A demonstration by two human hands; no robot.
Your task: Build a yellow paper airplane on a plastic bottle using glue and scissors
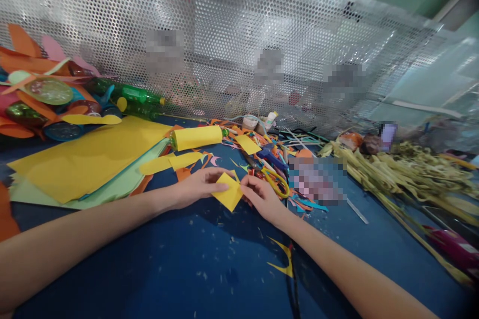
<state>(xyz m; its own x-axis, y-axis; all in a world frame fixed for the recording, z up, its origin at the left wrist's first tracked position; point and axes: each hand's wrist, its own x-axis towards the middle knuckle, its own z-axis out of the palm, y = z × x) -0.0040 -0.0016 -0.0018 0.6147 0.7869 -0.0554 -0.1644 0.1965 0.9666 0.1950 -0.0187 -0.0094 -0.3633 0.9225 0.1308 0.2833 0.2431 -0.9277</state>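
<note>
The left hand reached in from 8 o'clock, its fingers pinched on the left edge of the small yellow paper. That paper sat in the middle, low over the blue surface. It could tear or crease badly if both hands pulled apart. The right hand came from 5 o'clock, fingers pinched on the right edge. The yellow scissors lay just beside it at 2 o'clock and might get bumped.
</note>
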